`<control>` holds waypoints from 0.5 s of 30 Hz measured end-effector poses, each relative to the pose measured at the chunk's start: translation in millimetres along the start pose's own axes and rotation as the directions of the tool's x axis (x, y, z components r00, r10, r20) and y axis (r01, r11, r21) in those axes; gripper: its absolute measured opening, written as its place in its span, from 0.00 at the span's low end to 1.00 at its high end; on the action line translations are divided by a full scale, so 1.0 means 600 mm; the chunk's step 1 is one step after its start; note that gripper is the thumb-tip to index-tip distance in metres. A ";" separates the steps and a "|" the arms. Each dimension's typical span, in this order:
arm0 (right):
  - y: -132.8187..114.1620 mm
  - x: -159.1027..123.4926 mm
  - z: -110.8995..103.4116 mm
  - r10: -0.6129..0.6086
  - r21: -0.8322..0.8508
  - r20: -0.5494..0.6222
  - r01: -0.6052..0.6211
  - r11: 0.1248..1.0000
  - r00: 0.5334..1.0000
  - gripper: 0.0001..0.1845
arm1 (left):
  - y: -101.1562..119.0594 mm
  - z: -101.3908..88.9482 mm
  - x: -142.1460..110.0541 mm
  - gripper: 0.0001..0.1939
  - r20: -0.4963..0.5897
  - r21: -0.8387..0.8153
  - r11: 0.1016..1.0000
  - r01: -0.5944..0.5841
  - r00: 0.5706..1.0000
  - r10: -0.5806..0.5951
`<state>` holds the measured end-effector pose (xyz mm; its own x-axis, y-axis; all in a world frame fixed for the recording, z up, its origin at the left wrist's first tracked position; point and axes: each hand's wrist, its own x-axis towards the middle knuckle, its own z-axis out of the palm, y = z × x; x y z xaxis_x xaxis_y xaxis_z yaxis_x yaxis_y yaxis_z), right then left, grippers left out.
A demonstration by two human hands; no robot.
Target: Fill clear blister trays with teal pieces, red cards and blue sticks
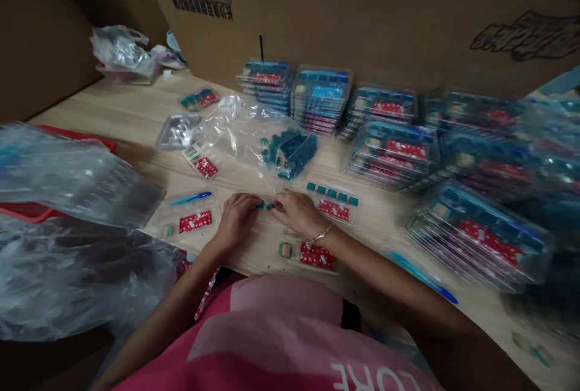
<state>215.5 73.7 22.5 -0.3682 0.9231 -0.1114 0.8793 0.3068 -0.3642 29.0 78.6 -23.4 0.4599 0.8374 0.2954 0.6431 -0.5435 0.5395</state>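
Observation:
My left hand (236, 219) and my right hand (296, 212) meet at the near middle of the wooden table (136, 114), fingers curled, each pinching a small teal piece (265, 204) between them. A clear tray with a red card and a row of teal pieces (333, 202) lies just right of my right hand. Another tray with a red card (312, 254) lies under my right wrist. Left of my left hand sits a tray holding a blue pen (192, 198) and a red card (195, 221). A clear bag of loose teal pieces (290, 151) lies behind my hands.
Stacks of filled clear trays (321, 98) line the back and right (475, 234) of the table against a cardboard wall (362, 22). Crumpled plastic bags (67, 222) over a red bin fill the left. A blue pen (423, 277) lies at the right front.

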 end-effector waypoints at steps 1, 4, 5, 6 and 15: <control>0.000 0.001 -0.001 -0.017 -0.004 0.003 0.017 1.000 1.000 0.07 | -0.001 0.002 -0.001 0.08 -0.008 -0.001 1.000 -0.006 1.000 0.006; -0.003 0.007 0.001 -0.069 -0.045 0.016 0.070 0.997 0.997 0.09 | -0.005 0.006 -0.003 0.09 -0.020 0.001 1.000 -0.019 1.000 0.019; -0.003 0.009 0.002 -0.083 -0.053 0.024 0.084 0.995 0.996 0.09 | -0.005 0.006 -0.003 0.09 -0.020 0.002 1.000 -0.019 1.000 0.019; -0.002 0.011 0.002 -0.090 -0.046 0.028 0.091 0.995 0.996 0.10 | -0.006 0.006 -0.004 0.09 -0.023 0.003 1.000 -0.017 1.000 0.017; 0.107 -0.029 -0.026 0.128 0.302 -0.306 -0.032 0.953 0.943 0.08 | 0.011 0.001 -0.002 0.13 0.012 0.158 0.981 -0.114 0.994 0.113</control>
<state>283.4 81.0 15.5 -0.1419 0.9811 0.1315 0.7581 0.1931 -0.6229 33.2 73.7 -20.8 0.5370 0.7698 0.3451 0.6753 -0.6374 0.3711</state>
